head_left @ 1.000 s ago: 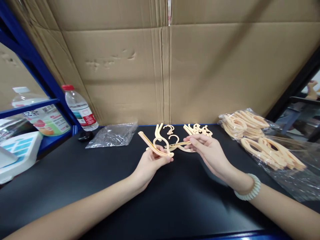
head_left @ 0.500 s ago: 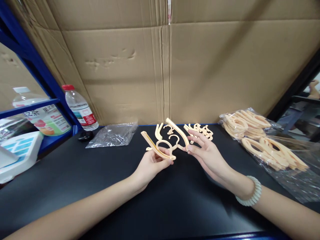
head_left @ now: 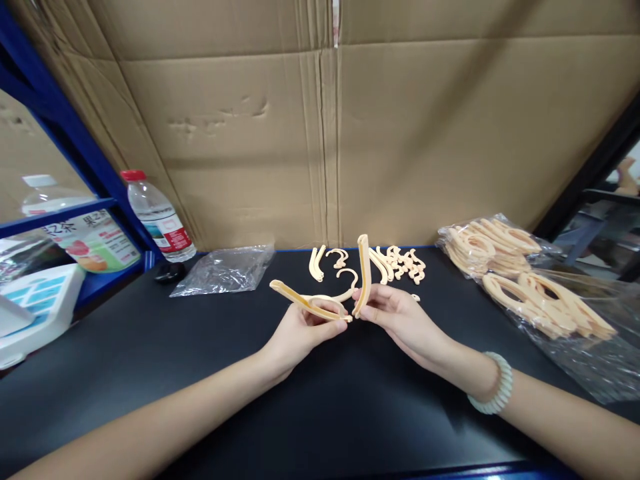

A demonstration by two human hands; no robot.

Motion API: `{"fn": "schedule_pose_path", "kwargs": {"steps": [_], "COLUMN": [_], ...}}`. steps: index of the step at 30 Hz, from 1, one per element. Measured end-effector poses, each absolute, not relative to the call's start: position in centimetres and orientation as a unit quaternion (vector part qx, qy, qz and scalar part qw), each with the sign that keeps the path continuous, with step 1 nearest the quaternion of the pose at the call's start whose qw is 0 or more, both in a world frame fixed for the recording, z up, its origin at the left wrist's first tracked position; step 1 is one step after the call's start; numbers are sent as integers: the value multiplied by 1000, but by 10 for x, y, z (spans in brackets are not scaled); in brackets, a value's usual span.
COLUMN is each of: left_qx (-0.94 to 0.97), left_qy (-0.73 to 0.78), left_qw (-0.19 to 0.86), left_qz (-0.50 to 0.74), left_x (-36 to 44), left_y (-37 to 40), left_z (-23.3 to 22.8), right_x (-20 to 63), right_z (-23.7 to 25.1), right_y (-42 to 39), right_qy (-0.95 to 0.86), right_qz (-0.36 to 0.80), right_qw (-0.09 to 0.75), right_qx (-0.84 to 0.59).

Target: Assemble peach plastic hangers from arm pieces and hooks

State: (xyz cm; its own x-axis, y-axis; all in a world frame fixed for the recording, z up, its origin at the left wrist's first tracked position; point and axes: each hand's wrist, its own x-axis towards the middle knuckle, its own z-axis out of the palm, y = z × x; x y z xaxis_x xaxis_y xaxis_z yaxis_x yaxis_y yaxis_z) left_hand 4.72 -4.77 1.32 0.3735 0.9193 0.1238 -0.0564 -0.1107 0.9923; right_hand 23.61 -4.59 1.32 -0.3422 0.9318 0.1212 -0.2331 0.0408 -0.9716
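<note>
the left hand (head_left: 300, 330) and right hand (head_left: 395, 313) each pinch a thin hanger arm (head_left: 363, 273); forcing the joint could snap it.

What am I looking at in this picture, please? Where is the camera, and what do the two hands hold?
There is no machine here: a person works with two bare hands. The camera sits on the person's head and looks forward and down, so both arms come in from the bottom edge.

The left hand holds a long curved beige plastic piece lying almost flat. The right hand, whose wrist wears a pale bead bracelet, holds a second curved piece nearly upright. The two pieces meet near the fingertips.

On the black table, behind the hands, lie loose beige hooks. To the right are clear bags of the same beige parts. To the left lie an empty clear bag and a water bottle. A cardboard wall stands behind.
</note>
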Motion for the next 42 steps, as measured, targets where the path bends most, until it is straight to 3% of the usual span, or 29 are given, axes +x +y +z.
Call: {"fn": "schedule_pose_path", "kwargs": {"steps": [13, 24, 42], "left_qx": [600, 561, 527], "left_qy": [383, 402, 437], "left_qw": [569, 570, 570], "left_qz": [411, 446, 455], "left_x": [49, 51, 51], "left_y": [-49, -54, -55], "left_z": [15, 14, 15], "right_x": [235, 234, 230], "right_z": [16, 17, 18], "right_y": [-44, -48, -52], "right_qy": [-619, -652, -618], "right_qz": [565, 505, 508], "right_qw": [444, 460, 495], "right_qx": [-317, -328, -339]}}
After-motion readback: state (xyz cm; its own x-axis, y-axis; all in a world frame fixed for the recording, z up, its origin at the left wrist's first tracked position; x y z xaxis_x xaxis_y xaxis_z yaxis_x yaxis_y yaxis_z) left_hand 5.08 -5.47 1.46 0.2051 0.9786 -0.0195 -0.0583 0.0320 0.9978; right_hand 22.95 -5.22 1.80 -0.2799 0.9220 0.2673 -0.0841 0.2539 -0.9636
